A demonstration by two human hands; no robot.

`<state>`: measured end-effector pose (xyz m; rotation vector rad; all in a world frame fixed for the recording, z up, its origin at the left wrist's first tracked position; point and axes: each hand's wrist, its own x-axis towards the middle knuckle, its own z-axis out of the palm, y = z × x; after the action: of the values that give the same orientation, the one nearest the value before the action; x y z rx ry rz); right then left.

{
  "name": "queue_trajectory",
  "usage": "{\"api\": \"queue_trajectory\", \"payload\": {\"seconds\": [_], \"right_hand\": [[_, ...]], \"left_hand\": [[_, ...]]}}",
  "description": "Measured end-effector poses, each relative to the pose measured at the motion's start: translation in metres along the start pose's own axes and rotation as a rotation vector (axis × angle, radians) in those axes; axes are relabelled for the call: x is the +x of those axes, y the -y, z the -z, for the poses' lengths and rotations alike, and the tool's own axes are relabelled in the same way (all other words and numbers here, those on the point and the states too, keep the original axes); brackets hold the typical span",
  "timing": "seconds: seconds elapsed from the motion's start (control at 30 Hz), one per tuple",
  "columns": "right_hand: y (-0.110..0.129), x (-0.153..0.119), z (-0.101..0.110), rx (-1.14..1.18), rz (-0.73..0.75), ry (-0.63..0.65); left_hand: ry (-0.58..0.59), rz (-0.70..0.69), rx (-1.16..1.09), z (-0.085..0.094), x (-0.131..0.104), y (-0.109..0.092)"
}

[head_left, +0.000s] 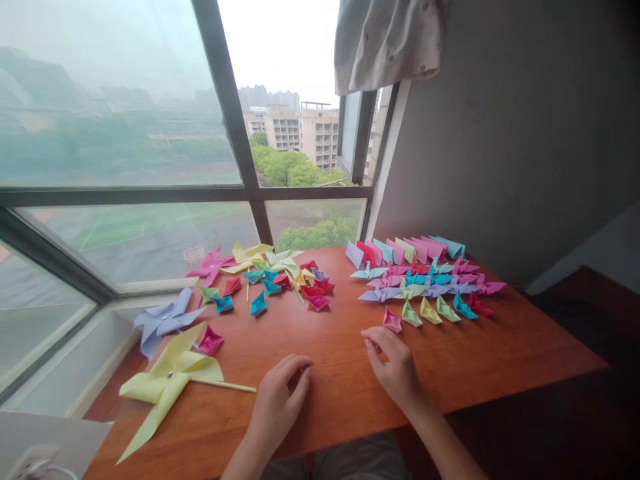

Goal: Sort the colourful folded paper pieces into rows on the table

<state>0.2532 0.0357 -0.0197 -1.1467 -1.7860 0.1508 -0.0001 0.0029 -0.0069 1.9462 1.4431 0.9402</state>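
Near the table's front edge, my left hand [284, 395] is loosely curled, thumb close to the bent fingers, with nothing visible in it. To its left is the stick of a large yellow pinwheel [170, 375]. My right hand [393, 365] has its fingers together and thumb tip near the fingertips, also with nothing visible between them. Just beyond it stands a pink paper boat [392, 320], the left end of a row with a green boat [411, 314], a yellow boat [430, 311] and others. Behind them lie rows of folded paper cranes [383, 294] and paper planes [387, 251].
On the wooden table [330, 393], more pinwheels, including a purple one [165, 320] and a pink one [210, 267], lie at the left. Several paper boats [259, 305] are scattered at the back middle. Window frames [175, 196] border the left and back; a grey wall [475, 147] rises right.
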Motion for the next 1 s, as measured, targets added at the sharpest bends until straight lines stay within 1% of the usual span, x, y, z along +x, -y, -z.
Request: {"api": "queue_trajectory", "payload": {"seconds": [0.07, 0.13, 0.23, 0.33, 0.43, 0.57, 0.63, 0.73, 0.83, 1.0], "right_hand": [[0.012, 0.0, -0.015, 0.073, -0.021, 0.073], [0.015, 0.002, -0.025, 0.099, -0.063, 0.123], [0.009, 0.008, -0.037, 0.086, -0.116, 0.192], [-0.003, 0.02, -0.048, 0.068, -0.135, 0.249], [-0.013, 0.036, -0.059, 0.056, -0.145, 0.255], [-0.017, 0.056, -0.076, -0.007, -0.165, 0.199], [-0.016, 0.062, -0.083, -0.041, -0.156, 0.2], [-0.012, 0.065, -0.087, -0.052, -0.109, 0.24], [-0.01, 0.064, -0.084, -0.056, -0.061, 0.269], [-0.006, 0.06, -0.079, -0.052, -0.027, 0.258]], "left_hand": [[-0.006, 0.003, -0.015, 0.001, -0.001, -0.001], [-0.012, 0.005, -0.028, 0.001, -0.001, -0.003], [-0.031, 0.014, -0.042, 0.002, 0.002, -0.006], [-0.079, 0.033, -0.062, 0.0, 0.008, -0.006], [-0.12, 0.048, -0.068, -0.002, 0.011, -0.004], [-0.084, 0.011, -0.039, -0.004, 0.01, -0.003], [-0.083, -0.002, -0.036, -0.004, 0.009, -0.004], [-0.113, 0.005, -0.046, -0.004, 0.009, -0.004], [-0.12, -0.003, -0.04, -0.004, 0.01, -0.004], [-0.124, -0.015, -0.04, -0.004, 0.011, -0.004]]}}
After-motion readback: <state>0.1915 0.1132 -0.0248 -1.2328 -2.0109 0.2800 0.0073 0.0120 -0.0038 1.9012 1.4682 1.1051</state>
